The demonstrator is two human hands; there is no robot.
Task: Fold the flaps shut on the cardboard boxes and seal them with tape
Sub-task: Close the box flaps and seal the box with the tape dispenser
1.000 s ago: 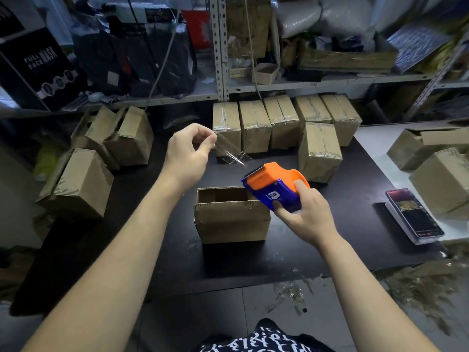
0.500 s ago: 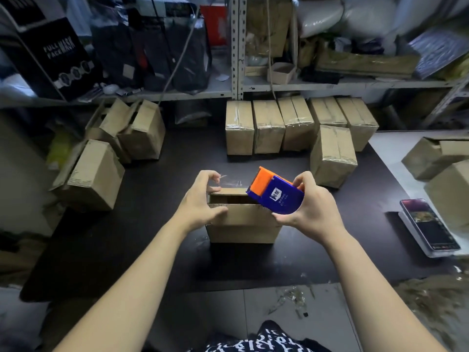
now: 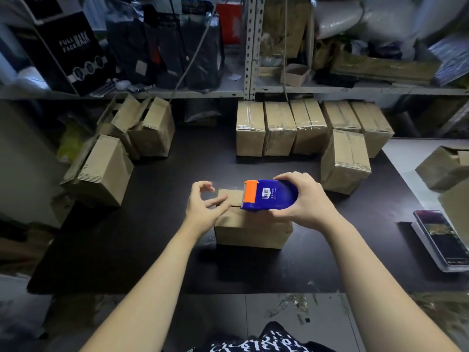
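A small cardboard box [image 3: 251,233] stands on the black table [image 3: 157,250] in front of me, its top flaps folded down. My right hand [image 3: 304,200] grips a blue and orange tape dispenser [image 3: 269,195], which lies flat on the box top with its orange end pointing left. My left hand [image 3: 204,207] hovers at the box's left top edge, fingers spread and curled, thumb resting on the flap. A thin clear tape end near the orange mouth is hard to make out.
A row of taped boxes [image 3: 279,128] lines the back under the shelf, with one more [image 3: 345,161] in front at the right. Open-flapped boxes [image 3: 101,171] sit at the left. A phone [image 3: 436,237] lies at the right edge, beside more boxes [image 3: 444,166].
My left hand came down from holding a tape end in the air to the box's left edge. The dispenser dropped and turned flat onto the now-closed box top.
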